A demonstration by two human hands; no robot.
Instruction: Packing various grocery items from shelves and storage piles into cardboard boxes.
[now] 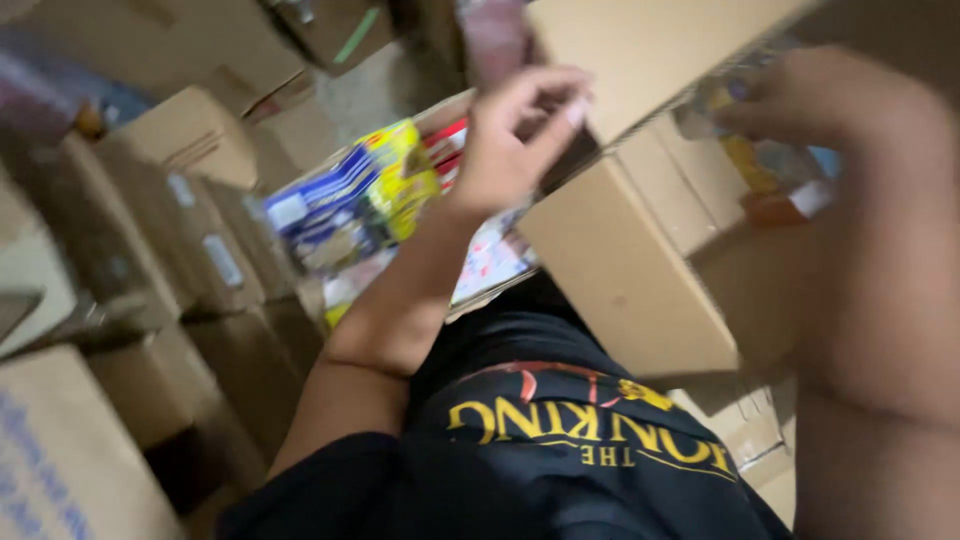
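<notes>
Stacked brown cartons point(190, 240) crowd storeroom. Left hand point(515, 135) fingers spread on carton flap point(640, 45), 12 o'clock; right hand point(850, 120) pinching colourful packet point(770, 160). Step: unpacking open carton point(625, 270). Next: firm grip, lift clear.

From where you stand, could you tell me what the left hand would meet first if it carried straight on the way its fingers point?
Probably the raised brown cardboard flap: the left hand points its fingers up and rightward at its edge, already close. The blur hides whether they touch.

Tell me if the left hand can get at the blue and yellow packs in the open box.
Probably yes. The left hand is raised at the cardboard flap, just beside and above the blue and yellow packs in the open box. Nothing lies between them, though the picture is blurred.
</notes>
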